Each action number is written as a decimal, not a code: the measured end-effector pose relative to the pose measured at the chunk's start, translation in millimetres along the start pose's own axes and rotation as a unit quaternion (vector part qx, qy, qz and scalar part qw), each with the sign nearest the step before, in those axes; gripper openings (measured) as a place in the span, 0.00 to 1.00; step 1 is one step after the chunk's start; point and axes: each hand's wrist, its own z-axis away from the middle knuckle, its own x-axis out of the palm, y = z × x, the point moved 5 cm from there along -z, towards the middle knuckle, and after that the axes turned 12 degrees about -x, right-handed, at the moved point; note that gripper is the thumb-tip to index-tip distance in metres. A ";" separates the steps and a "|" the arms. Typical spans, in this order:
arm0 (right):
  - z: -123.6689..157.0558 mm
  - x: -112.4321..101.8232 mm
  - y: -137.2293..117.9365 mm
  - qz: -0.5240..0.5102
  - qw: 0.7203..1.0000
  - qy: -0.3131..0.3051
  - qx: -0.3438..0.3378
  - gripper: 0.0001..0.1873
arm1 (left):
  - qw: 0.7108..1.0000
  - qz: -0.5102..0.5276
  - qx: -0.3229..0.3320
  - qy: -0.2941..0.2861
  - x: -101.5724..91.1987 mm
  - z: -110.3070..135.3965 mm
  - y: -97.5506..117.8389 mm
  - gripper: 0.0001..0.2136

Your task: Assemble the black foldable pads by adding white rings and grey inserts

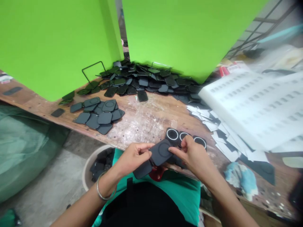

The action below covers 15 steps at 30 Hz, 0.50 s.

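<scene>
My left hand (132, 157) and my right hand (191, 154) both pinch a dark grey square pad with rounded corners and a ring mark (161, 152), held between them just above the table's near edge. A second dark pad (142, 169) sticks out under my left hand. Right behind the held pad lie three black pads with white rings (172, 134) in a row on the wooden table (146, 119). A metal bangle sits on my left wrist.
A big heap of dark pads (146, 80) lies at the back against a green wall. A smaller stack (99, 113) sits at the left. White paper pieces (220, 132) and a white slotted tray (255, 107) fill the right. A bucket with pads (99, 162) stands below left.
</scene>
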 end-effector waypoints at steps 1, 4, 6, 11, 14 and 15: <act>-0.7 2.5 -0.6 -0.039 0.999 -0.009 0.005 0.19 | 1.000 0.016 -0.003 0.007 -0.2 -0.8 -1.0 0.19; -0.4 21.4 -9.1 -0.175 0.983 -0.053 -0.007 0.20 | 0.999 0.043 0.000 0.011 3.9 -2.9 -2.2 0.19; 1.1 34.5 -15.4 -0.211 0.976 -0.052 -0.032 0.18 | 0.999 0.044 0.004 0.010 9.3 -3.5 -4.0 0.19; 0.2 56.8 -17.1 -0.217 0.974 0.023 -0.065 0.24 | 0.993 0.105 0.044 0.034 16.2 -1.3 -14.7 0.14; -3.9 72.1 -12.7 -0.280 0.960 0.004 0.011 0.27 | 0.990 0.116 0.055 0.051 13.2 0.0 -25.1 0.17; -4.6 77.1 -11.8 -0.302 0.952 -0.012 0.046 0.28 | 0.990 0.116 0.050 0.063 8.4 -0.1 -28.3 0.19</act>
